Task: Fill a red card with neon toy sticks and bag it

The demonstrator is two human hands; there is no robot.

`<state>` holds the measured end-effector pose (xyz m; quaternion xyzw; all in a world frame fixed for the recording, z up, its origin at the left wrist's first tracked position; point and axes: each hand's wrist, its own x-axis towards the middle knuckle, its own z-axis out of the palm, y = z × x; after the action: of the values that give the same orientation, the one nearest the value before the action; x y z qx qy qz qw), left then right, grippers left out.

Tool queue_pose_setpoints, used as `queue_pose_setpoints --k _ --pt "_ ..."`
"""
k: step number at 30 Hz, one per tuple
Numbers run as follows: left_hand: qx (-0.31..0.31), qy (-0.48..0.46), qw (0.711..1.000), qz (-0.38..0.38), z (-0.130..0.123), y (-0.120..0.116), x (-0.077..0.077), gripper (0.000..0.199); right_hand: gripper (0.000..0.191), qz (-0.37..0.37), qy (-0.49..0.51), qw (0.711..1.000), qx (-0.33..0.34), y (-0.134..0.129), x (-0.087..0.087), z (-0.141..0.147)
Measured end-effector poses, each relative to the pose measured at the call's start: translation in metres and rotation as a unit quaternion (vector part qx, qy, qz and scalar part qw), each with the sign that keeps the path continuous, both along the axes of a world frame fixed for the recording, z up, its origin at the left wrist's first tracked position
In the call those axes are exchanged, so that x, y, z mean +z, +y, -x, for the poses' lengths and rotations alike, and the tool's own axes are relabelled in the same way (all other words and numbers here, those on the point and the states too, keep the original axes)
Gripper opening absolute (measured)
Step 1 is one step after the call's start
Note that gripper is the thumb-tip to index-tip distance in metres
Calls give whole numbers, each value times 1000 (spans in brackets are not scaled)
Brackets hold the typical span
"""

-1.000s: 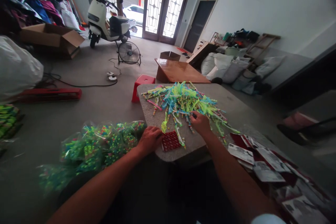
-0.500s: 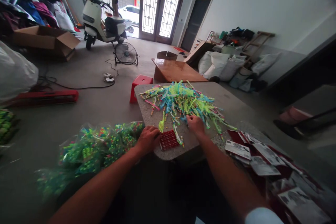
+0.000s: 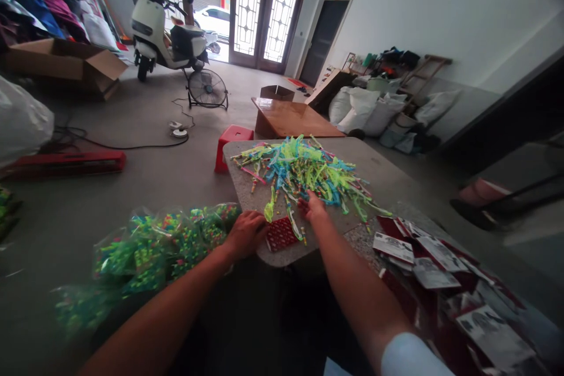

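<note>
Right arm (image 3: 348, 282): pale bluish-white sleeve (image 3: 408, 355), plain where visible, curved edge, forearm bare beyond it. Left arm (image 3: 176, 305): forearm bare over its visible length. Left hand (image 3: 247, 234) and right hand (image 3: 314, 208): both bare. Lap area: very dark, garment details unreadable in shadow

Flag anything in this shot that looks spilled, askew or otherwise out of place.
Nothing looks clearly damaged. The bright strands lie in a tangled heap on the grey table; a few small bits lie loose beside them, perhaps shed. At right, the red-and-white packets overlap at uneven angles.
</note>
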<state>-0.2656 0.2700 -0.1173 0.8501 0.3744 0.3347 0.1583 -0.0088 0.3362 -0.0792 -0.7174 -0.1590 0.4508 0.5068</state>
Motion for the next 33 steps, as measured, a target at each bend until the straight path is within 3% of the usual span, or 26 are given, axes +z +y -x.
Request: queue_pose_setpoints --k 9,13,17,21,23,25,27,29,33 --pt "-4 1 1000 -3 1 -1 3 9 23 -56 80 993 -67 8 17 5" --pt "-8 2 1000 -2 2 -1 2 12 18 -59 84 992 -67 9 24 5" --pt "-10 0 1000 -4 2 0 0 11 22 -68 67 994 -45 -9 28 6" --pt "-12 -3 1000 0 1 2 0 12 19 -105 24 994 28 -39 34 14" --pt "-10 2 1000 2 1 2 0 13 21 -116 -55 983 129 -51 38 19" --pt "-6 8 1000 2 1 2 1 13 26 -115 -191 940 260 -58 42 24" --pt "-1 10 1000 0 0 2 1 12 28 -106 -311 880 343 -60 45 29" --pt "3 8 1000 -5 0 1 1 11 22 -105 -355 856 361 -61 45 34" --pt "4 5 1000 -11 0 0 -1 11 20 -116 -350 851 374 -63 37 46"
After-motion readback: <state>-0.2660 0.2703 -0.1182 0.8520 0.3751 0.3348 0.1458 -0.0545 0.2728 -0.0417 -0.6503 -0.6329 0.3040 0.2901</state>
